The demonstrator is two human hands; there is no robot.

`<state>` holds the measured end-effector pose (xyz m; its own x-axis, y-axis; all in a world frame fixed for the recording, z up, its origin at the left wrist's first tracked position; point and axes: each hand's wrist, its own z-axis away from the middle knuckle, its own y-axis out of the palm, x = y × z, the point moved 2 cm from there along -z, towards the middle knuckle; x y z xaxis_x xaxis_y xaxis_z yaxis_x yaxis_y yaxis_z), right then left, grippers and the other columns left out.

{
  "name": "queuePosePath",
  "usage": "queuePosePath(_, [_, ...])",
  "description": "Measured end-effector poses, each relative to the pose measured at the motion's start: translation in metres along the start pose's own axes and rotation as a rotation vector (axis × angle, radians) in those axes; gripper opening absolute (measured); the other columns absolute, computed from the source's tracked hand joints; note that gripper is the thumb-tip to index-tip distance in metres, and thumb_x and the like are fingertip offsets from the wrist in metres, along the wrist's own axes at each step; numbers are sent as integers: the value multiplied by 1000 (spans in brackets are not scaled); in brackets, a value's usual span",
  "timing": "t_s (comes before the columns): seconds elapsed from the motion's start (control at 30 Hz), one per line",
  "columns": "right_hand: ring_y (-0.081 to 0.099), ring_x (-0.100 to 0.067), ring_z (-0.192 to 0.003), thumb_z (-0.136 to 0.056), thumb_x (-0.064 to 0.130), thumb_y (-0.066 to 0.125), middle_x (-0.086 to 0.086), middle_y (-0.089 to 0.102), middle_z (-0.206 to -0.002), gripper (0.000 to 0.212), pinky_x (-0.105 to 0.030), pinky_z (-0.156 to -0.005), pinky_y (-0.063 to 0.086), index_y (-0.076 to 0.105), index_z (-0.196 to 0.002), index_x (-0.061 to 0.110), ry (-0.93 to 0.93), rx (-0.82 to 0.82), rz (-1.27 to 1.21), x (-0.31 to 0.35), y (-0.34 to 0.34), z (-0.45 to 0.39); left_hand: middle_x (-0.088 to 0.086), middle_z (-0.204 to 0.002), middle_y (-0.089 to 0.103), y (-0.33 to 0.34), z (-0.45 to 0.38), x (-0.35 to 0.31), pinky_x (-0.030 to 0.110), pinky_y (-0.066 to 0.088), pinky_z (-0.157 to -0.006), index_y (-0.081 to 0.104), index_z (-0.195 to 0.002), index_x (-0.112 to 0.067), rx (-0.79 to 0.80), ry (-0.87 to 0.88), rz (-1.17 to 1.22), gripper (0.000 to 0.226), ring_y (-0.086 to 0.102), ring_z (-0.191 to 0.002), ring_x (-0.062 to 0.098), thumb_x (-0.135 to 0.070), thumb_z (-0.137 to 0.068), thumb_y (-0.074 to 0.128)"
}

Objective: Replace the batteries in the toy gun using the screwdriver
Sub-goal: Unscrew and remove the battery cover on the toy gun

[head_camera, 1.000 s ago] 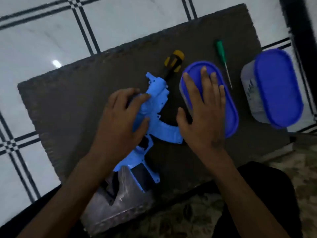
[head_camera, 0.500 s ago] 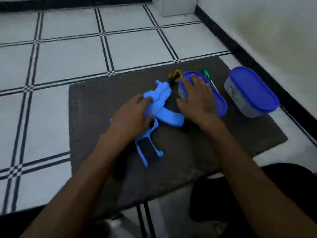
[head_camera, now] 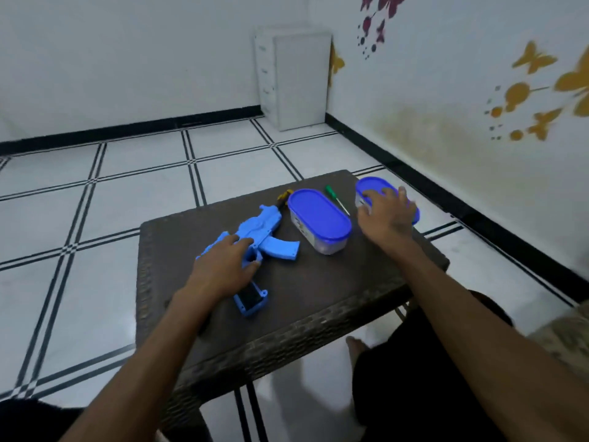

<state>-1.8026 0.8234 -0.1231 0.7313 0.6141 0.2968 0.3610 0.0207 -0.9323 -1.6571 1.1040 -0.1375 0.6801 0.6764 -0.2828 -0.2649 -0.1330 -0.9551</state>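
A blue toy gun lies flat on the dark woven table. My left hand rests palm down on its grip area, fingers spread over the body. A green-handled screwdriver lies between two clear tubs with blue lids. The nearer tub stands free beside the gun. My right hand lies on top of the far tub, fingers spread over its lid. A yellow-and-black screwdriver handle pokes out behind the gun's muzzle.
The table stands on a white tiled floor with black lines. A white wall with butterfly stickers runs close along the right. A white cabinet fills the far corner. My knees and a bare foot show below the table's front edge.
My right hand left the nearer tub's lid and moved right onto the far tub. The camera tilted up and back. My left hand stayed on the gun.
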Motion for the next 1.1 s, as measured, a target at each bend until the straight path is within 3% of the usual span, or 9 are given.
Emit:
queuePosePath(0.13, [1,-40,-151,-99,39,42,-13,15,-162,51,-58,-118,9,35,-149,30,167,157,41,-40,-1,-11,9,-156,37,5,-18,-14,44,39,-111,39,-151,-21,-14,9,12,61,39,-142,28,-43,-97,55])
queuePosePath(0.27, [21,-39,-143,-102,35,37,-16,18,-160,48,-52,-111,31,35,-150,32,155,260,-33,-47,7,-42,11,-158,32,10,-43,2,44,35,-114,32,-154,-22,-9,-79,-29,66,29,-147,30,-48,-97,52])
queuePosePath(0.5, [20,-42,-143,-102,37,36,-17,19,-159,47,-57,-113,29,36,-150,34,84,270,11,-26,30,-102,7,-151,36,22,-60,31,44,41,-106,38,-150,-31,-14,-141,94,71,45,-133,34,-58,-89,59])
queuePosePath(0.6, [12,-41,-149,-100,38,40,-18,19,-161,45,-61,-117,16,43,-144,28,19,115,91,-5,31,-104,4,-150,37,21,-61,34,44,43,-105,40,-148,-34,-34,-148,102,71,46,-132,33,-62,-86,60])
queuePosePath(0.67, [28,-37,-144,-98,40,45,-15,31,-156,49,-57,-115,30,44,-144,23,-135,-43,-10,19,27,-87,4,-150,38,20,-61,34,45,44,-105,41,-148,-34,-45,-142,100,71,46,-132,32,-62,-86,60])
queuePosePath(0.73, [40,-30,-138,-96,49,48,-9,39,-152,58,-49,-108,42,37,-149,27,-224,99,-179,45,27,-65,4,-151,38,20,-61,35,45,44,-105,40,-149,-34,-55,-142,105,71,45,-133,33,-62,-86,60])
queuePosePath(0.83, [27,-28,-147,-89,65,51,-7,19,-163,77,-48,-114,35,19,-154,40,-232,474,-46,65,37,-32,5,-150,39,21,-61,36,46,44,-104,41,-149,-33,-64,-145,93,72,46,-132,34,-62,-86,60])
queuePosePath(0.93, [21,-29,-148,-88,67,52,-6,8,-164,79,-47,-114,33,17,-154,42,-191,488,18,57,35,-5,5,-147,42,22,-59,37,46,46,-102,42,-148,-34,-59,-128,96,74,50,-127,34,-67,-83,58])
queuePosePath(1.1, [38,-30,-138,-84,75,48,-6,16,-158,83,-46,-106,44,16,-153,41,-34,481,70,15,19,27,5,-143,45,22,-56,36,49,49,-98,43,-147,-36,-71,-128,101,77,53,-123,32,-73,-81,57])
